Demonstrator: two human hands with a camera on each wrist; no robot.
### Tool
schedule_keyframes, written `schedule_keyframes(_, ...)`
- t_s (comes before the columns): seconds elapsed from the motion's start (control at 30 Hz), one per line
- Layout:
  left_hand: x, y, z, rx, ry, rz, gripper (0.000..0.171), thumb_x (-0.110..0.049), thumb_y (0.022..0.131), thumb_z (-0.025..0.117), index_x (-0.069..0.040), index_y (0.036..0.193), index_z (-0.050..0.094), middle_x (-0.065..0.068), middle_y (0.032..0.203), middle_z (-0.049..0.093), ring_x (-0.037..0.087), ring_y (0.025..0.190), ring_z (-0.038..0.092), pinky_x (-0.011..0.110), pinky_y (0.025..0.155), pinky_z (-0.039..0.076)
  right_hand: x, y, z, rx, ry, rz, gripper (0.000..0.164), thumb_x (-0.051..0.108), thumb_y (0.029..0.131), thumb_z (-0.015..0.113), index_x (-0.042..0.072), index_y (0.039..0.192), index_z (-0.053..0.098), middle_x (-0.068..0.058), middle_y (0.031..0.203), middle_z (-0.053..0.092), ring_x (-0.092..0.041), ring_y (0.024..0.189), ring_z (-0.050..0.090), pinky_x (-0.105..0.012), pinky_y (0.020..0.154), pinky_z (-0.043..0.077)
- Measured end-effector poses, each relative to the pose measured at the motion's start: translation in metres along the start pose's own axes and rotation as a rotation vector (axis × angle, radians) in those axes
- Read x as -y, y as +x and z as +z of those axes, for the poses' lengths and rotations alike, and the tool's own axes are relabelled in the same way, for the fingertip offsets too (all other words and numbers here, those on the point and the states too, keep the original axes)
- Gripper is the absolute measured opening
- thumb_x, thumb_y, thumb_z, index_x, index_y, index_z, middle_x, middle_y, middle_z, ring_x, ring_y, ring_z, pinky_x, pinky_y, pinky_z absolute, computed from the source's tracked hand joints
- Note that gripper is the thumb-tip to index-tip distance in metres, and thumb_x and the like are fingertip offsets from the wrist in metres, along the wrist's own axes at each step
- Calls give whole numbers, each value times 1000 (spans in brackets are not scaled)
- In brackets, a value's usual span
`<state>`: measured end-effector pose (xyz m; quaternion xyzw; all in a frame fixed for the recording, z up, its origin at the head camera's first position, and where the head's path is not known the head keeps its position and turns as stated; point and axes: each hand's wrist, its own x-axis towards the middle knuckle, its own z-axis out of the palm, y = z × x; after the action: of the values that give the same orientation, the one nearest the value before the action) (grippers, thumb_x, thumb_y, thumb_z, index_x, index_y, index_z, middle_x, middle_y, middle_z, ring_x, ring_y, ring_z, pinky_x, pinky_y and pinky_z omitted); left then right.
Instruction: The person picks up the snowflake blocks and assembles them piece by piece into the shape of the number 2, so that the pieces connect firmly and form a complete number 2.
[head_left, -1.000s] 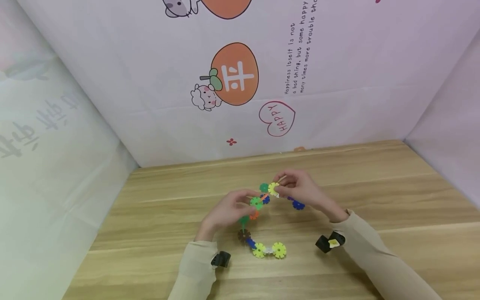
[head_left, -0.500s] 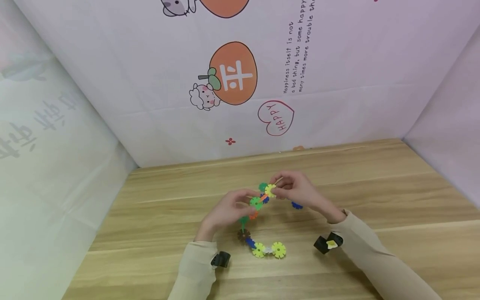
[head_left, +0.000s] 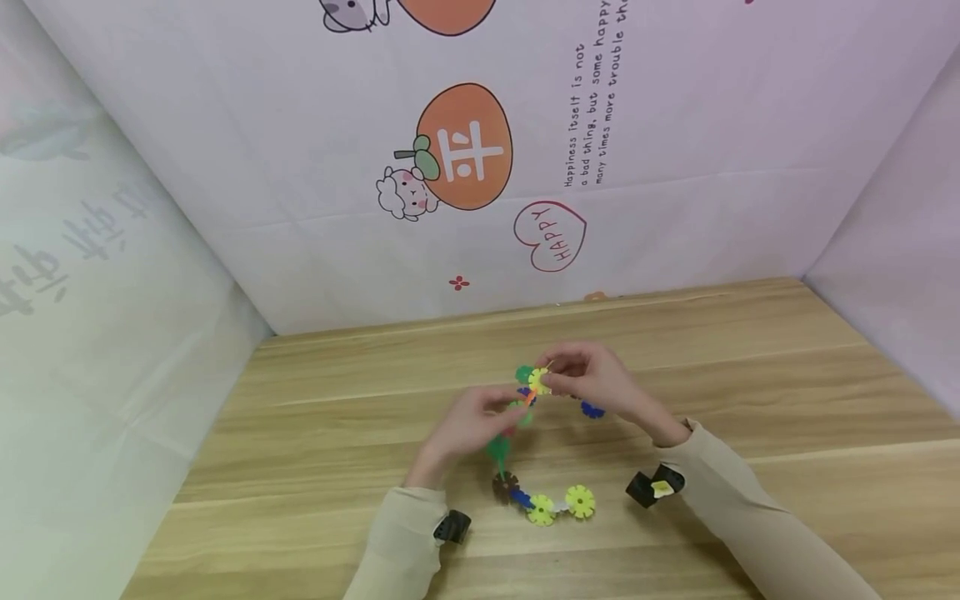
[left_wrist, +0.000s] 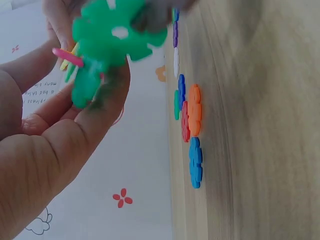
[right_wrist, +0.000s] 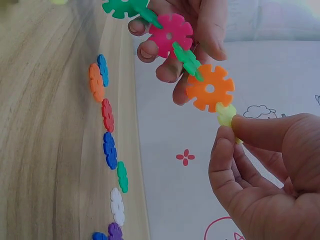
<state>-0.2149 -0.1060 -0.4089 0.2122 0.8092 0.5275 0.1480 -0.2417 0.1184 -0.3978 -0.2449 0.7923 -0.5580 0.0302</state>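
Observation:
A chain of interlocking snowflake discs hangs between my hands and trails down in the head view to a brown disc [head_left: 506, 487] and a yellow end disc [head_left: 580, 502]. My left hand [head_left: 468, 423] pinches a light green disc [right_wrist: 187, 61] in the chain, between a pink disc [right_wrist: 170, 34] and an orange disc [right_wrist: 215, 86]. With thumb and fingertips, my right hand [head_left: 596, 379] pinches a yellow disc [right_wrist: 226, 116], which meets the orange disc's edge. A darker green disc [left_wrist: 120, 32] hangs close to the left wrist camera.
Loose discs lie on the wooden table [head_left: 315, 433] behind the hands, among them a red disc [right_wrist: 107, 115], a white disc [right_wrist: 117, 206] and a blue disc [head_left: 592, 410]. A printed cloth wall [head_left: 337, 250] stands at the table's back.
My right hand has shifted slightly left with the yellow disc, up to the orange disc. My left hand has moved a little right, and the chain's lower end has swung right with it.

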Motion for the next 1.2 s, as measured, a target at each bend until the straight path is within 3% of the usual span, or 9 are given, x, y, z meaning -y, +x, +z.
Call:
schedule_keyframes(0.13,-1,-1,1,2,-20,3,30,-23,96,61,-6,119,66,7,96,70,31,84,68,30,69,53,-1,1,2,32,16,-34,15,2,88,67,-1,103,67,-17,84,69,-21,71,67,-37,65,58)
schedule_keyframes(0.33,-1,-1,1,-24,49,19,32,-28,96,60,-8,120,67,5,119,66,15,98,66,35,89,50,-1,0,-1,53,4,-42,17,0,89,65,-6,105,67,-15,87,69,-28,71,68,-39,64,58)
schedule_keyframes(0.4,-1,-1,1,-30,57,18,32,-28,96,60,-8,120,67,5,117,67,14,96,65,37,91,50,0,-1,-2,60,-11,-39,18,0,89,65,-6,105,68,-14,88,70,-28,71,68,-41,64,58)
schedule_keyframes(0.57,-2,0,1,-42,68,22,28,-24,95,62,-8,116,69,4,111,69,15,92,64,37,90,50,2,-1,-4,60,-66,-42,16,2,87,68,-2,102,70,-11,84,71,-28,71,68,-42,64,57)
schedule_keyframes(0.7,1,1,0,-47,88,75,25,-20,94,63,-7,113,70,5,112,69,11,100,63,34,91,50,3,0,-2,53,-66,-34,13,1,87,68,-2,99,71,-10,79,71,-25,68,67,-36,61,57)
schedule_keyframes(0.87,2,2,0,-37,98,113,25,-16,95,61,-3,114,69,13,106,70,15,76,63,30,83,52,4,-1,0,27,-47,-28,11,-1,86,69,-3,96,71,-10,75,70,-26,65,67,-30,57,56)
schedule_keyframes(0.93,1,1,0,-38,99,110,25,-16,95,61,-2,114,68,15,105,70,16,72,61,29,81,52,4,-2,1,18,-41,-33,10,-2,85,69,-3,95,71,-11,75,70,-26,64,67,-29,56,55)
schedule_keyframes(1.03,-8,-3,1,-51,87,96,23,-13,94,61,1,112,68,16,106,69,19,79,64,31,81,52,6,-2,3,14,-44,-55,8,-3,84,69,-4,92,71,-12,74,70,-26,62,67,-29,54,55)
schedule_keyframes(1.2,-8,-4,3,-68,73,55,23,-13,94,62,2,111,68,16,108,69,18,85,65,31,76,54,7,-1,4,16,-56,-71,8,-6,83,69,-4,90,72,-12,75,71,-26,62,66,-31,54,56)
